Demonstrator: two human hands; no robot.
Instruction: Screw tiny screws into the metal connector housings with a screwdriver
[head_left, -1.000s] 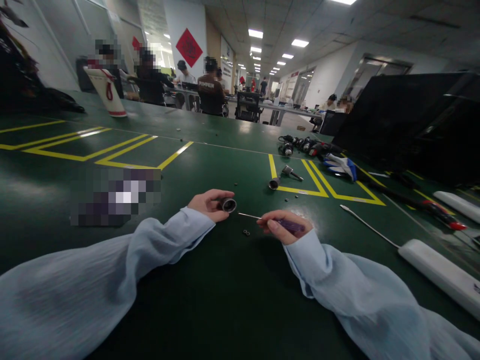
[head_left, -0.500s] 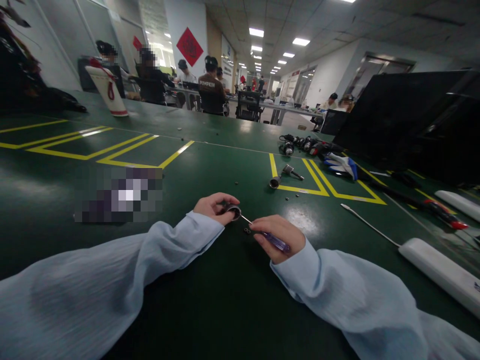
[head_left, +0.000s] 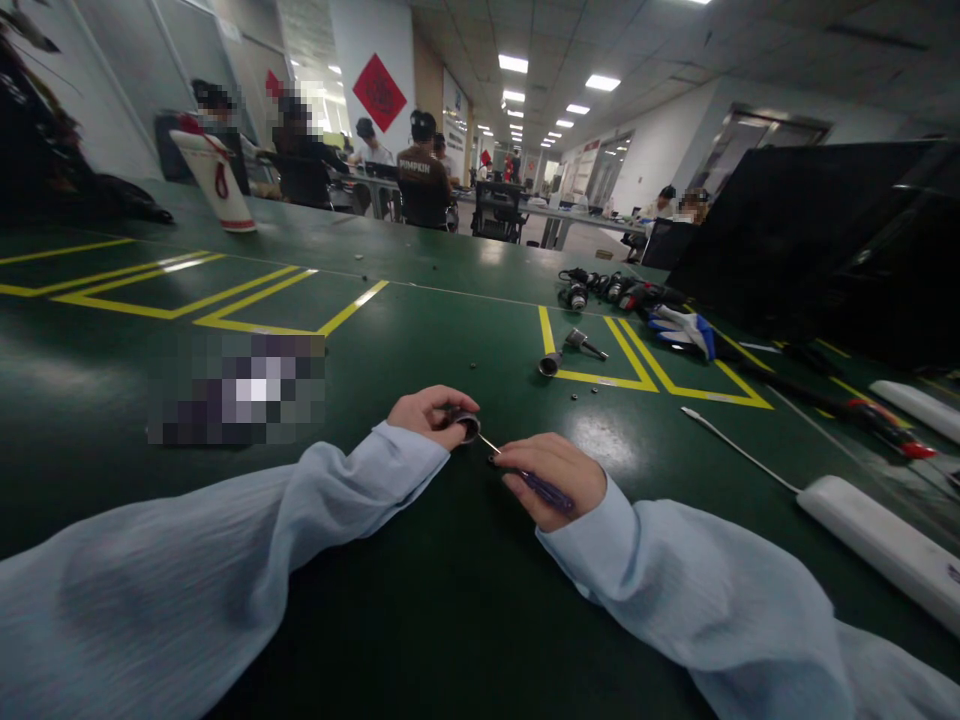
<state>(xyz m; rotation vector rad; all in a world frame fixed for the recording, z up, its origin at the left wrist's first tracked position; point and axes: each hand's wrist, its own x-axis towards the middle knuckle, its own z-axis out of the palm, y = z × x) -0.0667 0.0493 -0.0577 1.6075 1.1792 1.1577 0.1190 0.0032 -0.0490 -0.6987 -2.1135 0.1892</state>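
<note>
My left hand (head_left: pixel 433 413) is closed around a round, hollow metal part (head_left: pixel 470 428), its open side turned to the right. In my right hand (head_left: pixel 559 475) is a screwdriver with a purple see-through handle (head_left: pixel 546 490), gripped with the fingers wrapped round it. The thin shaft (head_left: pixel 488 443) points left, its tip at the opening of the metal part; how far it reaches inside I cannot tell. A small dark nut (head_left: pixel 491 459) lies on the table just under the shaft, partly hidden by my right fingers.
A metal cup-shaped part (head_left: pixel 549 365) and a part with a stem (head_left: pixel 585 345) lie ahead to the right. Small nuts (head_left: pixel 574 397) are nearby. Farther right are a blue-white glove (head_left: pixel 682 330), a white power strip (head_left: pixel 877 540) and a cable (head_left: pixel 739 450). A tall paper cup (head_left: pixel 217 180) stands back left.
My right hand and the screwdriver have shifted slightly left, covering more of the small nuts beneath. The left hand keeps its place, with the metal part tilted slightly differently.
</note>
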